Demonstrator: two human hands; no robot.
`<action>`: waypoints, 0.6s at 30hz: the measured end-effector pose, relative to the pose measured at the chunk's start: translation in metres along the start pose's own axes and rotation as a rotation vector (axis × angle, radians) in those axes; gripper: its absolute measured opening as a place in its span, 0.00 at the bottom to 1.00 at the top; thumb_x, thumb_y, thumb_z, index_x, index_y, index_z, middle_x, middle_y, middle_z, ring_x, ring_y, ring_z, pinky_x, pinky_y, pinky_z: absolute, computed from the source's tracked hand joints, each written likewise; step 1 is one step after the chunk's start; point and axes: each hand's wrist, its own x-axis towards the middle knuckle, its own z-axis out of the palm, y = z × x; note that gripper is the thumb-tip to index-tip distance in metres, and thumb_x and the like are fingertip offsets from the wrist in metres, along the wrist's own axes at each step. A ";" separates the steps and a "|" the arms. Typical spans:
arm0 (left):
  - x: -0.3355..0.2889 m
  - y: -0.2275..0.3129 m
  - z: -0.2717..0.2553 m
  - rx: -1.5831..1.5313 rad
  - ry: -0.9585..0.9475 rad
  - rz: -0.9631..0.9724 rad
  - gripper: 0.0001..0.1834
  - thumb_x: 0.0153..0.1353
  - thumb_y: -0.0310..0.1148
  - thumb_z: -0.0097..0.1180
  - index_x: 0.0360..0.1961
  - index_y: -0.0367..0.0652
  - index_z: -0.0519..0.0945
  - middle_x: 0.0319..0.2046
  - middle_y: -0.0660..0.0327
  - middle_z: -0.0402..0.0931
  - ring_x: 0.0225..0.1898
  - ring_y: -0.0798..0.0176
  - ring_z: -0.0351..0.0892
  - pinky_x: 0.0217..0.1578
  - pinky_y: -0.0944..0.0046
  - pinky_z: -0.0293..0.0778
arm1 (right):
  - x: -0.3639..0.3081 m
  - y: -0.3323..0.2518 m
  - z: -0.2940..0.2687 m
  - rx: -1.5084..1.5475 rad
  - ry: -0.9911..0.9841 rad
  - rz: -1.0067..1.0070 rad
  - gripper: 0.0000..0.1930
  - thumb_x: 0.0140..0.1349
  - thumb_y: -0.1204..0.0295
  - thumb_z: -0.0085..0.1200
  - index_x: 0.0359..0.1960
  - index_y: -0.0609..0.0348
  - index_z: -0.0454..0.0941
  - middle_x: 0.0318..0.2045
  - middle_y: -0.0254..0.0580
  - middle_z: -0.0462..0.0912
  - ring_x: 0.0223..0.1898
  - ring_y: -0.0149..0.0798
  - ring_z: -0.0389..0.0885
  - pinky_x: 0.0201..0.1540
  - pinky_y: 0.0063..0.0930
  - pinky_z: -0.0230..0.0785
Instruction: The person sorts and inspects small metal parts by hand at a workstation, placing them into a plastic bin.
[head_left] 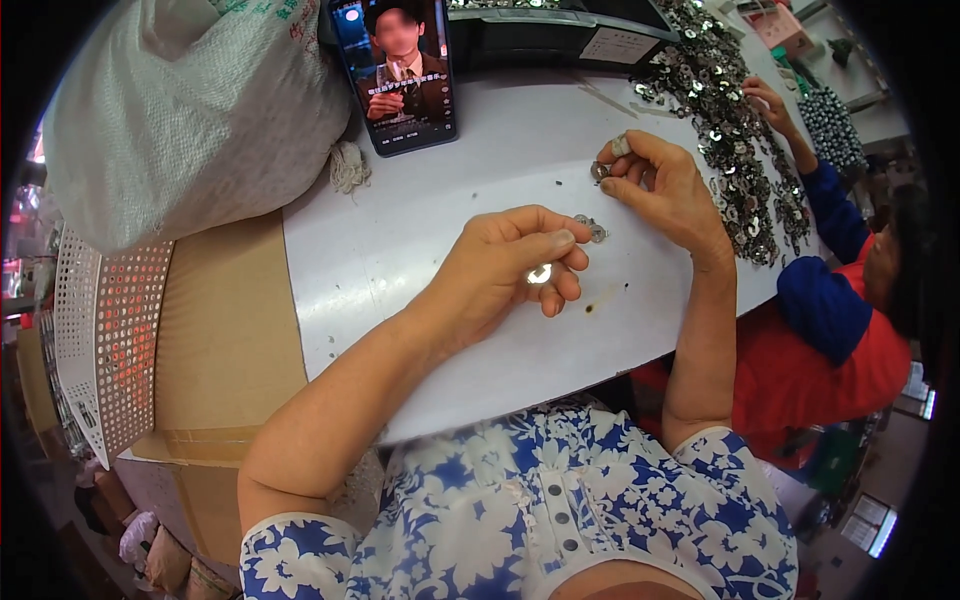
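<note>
Above the white tabletop, my left hand [505, 258] pinches a couple of small round metal parts [597, 233] between thumb and forefinger. Another shiny metal disc [540, 273] gleams among its curled lower fingers. To the right and a little farther off, my right hand [665, 190] grips a small round metal piece [600, 171] at its fingertips. A pale wrap [620, 146] covers one finger of that hand. The two hands are apart. Their pieces are too small for me to tell the exact kind.
A heap of similar metal parts [715, 110] spreads along the right side, where a co-worker's hand [768, 105] reaches in. A phone [400, 90] stands before a black tray [560, 45]. At left are a white woven sack [200, 120], a string bundle [349, 168] and a perforated basket [125, 340].
</note>
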 end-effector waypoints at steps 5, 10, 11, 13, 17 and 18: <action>0.000 -0.001 0.000 0.006 0.003 0.023 0.13 0.73 0.29 0.54 0.51 0.30 0.80 0.35 0.56 0.83 0.29 0.69 0.85 0.24 0.73 0.79 | -0.002 -0.011 0.003 -0.013 -0.021 -0.031 0.08 0.55 0.77 0.63 0.36 0.65 0.81 0.29 0.35 0.83 0.28 0.26 0.75 0.33 0.23 0.71; 0.001 -0.001 -0.001 0.010 -0.002 0.021 0.13 0.73 0.30 0.54 0.51 0.31 0.80 0.35 0.57 0.83 0.30 0.69 0.85 0.24 0.73 0.79 | -0.001 -0.009 0.006 0.003 -0.046 -0.052 0.06 0.55 0.79 0.59 0.35 0.65 0.80 0.30 0.36 0.83 0.27 0.26 0.75 0.33 0.24 0.70; 0.001 -0.001 0.000 0.010 -0.001 0.022 0.13 0.73 0.30 0.54 0.51 0.31 0.80 0.35 0.57 0.83 0.30 0.69 0.85 0.24 0.73 0.79 | -0.001 -0.008 0.006 0.018 -0.036 -0.044 0.06 0.55 0.79 0.60 0.35 0.65 0.80 0.30 0.36 0.83 0.27 0.26 0.74 0.33 0.24 0.70; 0.001 -0.001 0.000 0.028 0.001 0.020 0.13 0.73 0.30 0.54 0.51 0.32 0.81 0.35 0.57 0.83 0.30 0.69 0.85 0.24 0.73 0.79 | -0.001 -0.010 0.007 0.034 -0.027 -0.036 0.07 0.55 0.78 0.61 0.35 0.65 0.80 0.31 0.36 0.83 0.27 0.26 0.74 0.32 0.24 0.70; 0.001 -0.002 0.000 0.035 0.000 0.026 0.13 0.73 0.30 0.54 0.51 0.32 0.81 0.35 0.57 0.83 0.30 0.69 0.85 0.24 0.73 0.79 | -0.002 -0.013 0.009 -0.071 0.000 -0.102 0.08 0.55 0.77 0.65 0.35 0.65 0.80 0.30 0.35 0.83 0.27 0.26 0.74 0.32 0.24 0.69; 0.001 -0.002 0.000 0.034 0.002 0.023 0.13 0.73 0.30 0.55 0.51 0.32 0.81 0.35 0.57 0.83 0.30 0.69 0.85 0.24 0.73 0.79 | -0.002 -0.013 0.009 -0.078 -0.017 -0.126 0.08 0.55 0.77 0.66 0.35 0.65 0.80 0.30 0.35 0.82 0.27 0.25 0.73 0.32 0.23 0.68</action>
